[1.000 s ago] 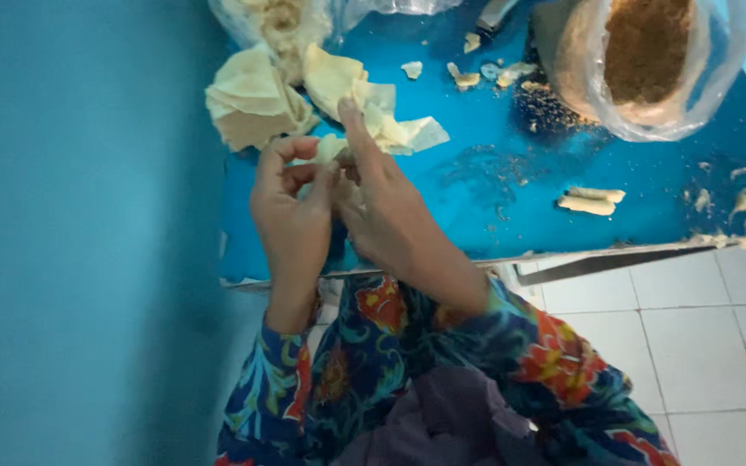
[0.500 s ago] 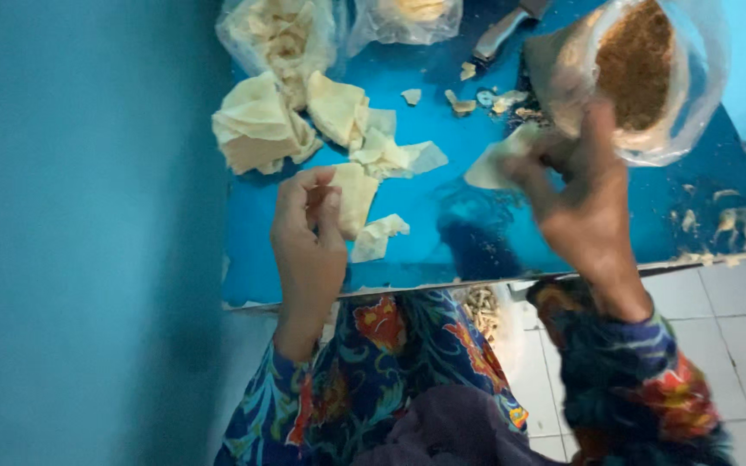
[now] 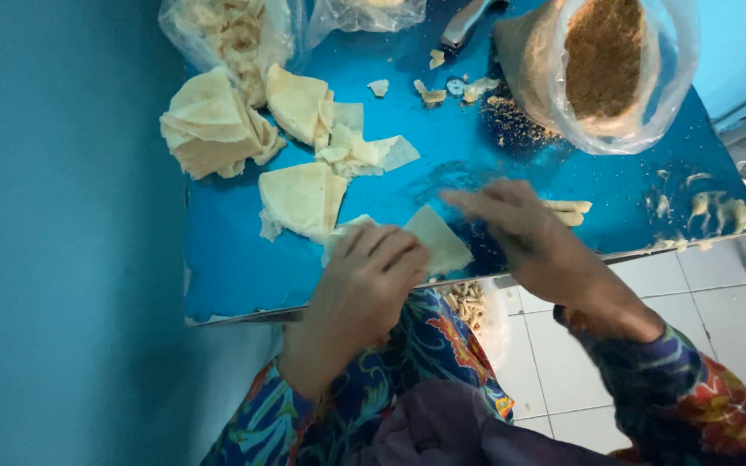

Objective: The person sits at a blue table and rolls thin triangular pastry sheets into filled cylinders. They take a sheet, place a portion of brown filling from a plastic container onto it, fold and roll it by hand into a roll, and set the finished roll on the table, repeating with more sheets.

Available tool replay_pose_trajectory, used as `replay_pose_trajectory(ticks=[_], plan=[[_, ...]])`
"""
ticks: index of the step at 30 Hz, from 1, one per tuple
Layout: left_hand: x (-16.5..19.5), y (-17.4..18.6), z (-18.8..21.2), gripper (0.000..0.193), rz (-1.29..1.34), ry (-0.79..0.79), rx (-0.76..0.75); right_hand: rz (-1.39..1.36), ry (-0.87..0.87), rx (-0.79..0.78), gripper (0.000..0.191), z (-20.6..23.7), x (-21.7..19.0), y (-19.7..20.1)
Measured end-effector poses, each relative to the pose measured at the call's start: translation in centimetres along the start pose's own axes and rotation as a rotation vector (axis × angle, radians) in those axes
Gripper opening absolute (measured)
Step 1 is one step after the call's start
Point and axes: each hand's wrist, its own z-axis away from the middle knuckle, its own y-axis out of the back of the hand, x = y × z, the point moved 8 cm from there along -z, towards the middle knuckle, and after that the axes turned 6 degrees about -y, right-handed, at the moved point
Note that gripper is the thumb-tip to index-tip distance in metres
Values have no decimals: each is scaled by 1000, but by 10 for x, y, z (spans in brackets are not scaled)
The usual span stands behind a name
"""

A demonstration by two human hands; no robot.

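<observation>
wrapper sheet [image 3: 439, 240], one, pale and triangular, lying at the near edge of the blue table [image 3: 235, 267]; it pokes out from under the fingers of the left hand [image 3: 364, 280], which curl down over it and pin it flat. right hand [image 3: 524, 231], one, just right of the sheet, fingers held together and stretched toward it, the tips close above its corner; whether they touch it cannot be told from this angle. folded wrappers: one single piece [image 3: 300, 198] just beyond the left hand, two stacks farther back, the larger stack [image 3: 209, 125] to the left and the smaller stack [image 3: 302, 103] beside it. loose scraps [image 3: 364, 151], a small heap, between the single piece and the smaller stack. plastic bags, three along the far edge: one bag of crumbs [image 3: 602, 65], brown, open, far right of the sheet; one bag of pale pieces [image 3: 226, 30] behind the stacks; one small bag [image 3: 364, 13], contents blurred. rolled pieces [image 3: 567, 211], probably two, just beyond the right hand.
</observation>
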Motion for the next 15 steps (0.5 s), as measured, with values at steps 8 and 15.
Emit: replay_pose_trajectory(ticks=[8,15], plan=[[5,-13,14,37,25,-4,50,568,277,58,64,-12,-14,-33],[14,-12,18,37,30,18,79,1136,409,79,57,-9,-29,-44]])
